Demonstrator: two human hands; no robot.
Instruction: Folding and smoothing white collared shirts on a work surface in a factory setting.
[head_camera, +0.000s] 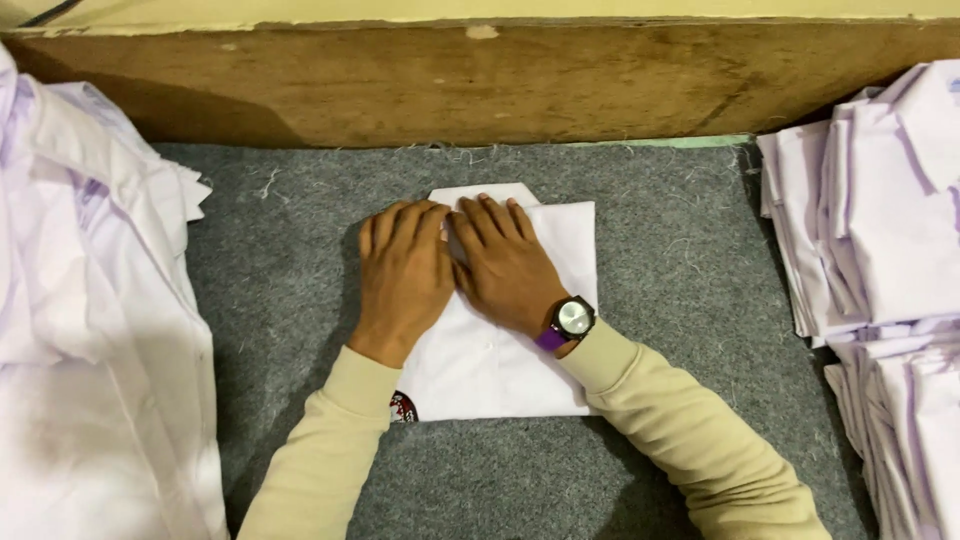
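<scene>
1. a folded white shirt (500, 370) lies flat in the middle of the grey felt bench (680, 260), its long axis running away from the person, collar end toward the wooden board (480, 85).
2. the left hand (402, 275) and right hand (505, 262) lie side by side, touching, on its far half, fingers (480, 215) spread flat and pressing, gripping nothing.
3. a wristwatch (572, 320) sits on the right wrist.
4. loose white shirts (90, 330) are heaped at left; folded shirts (880, 250) are stacked at right.
</scene>
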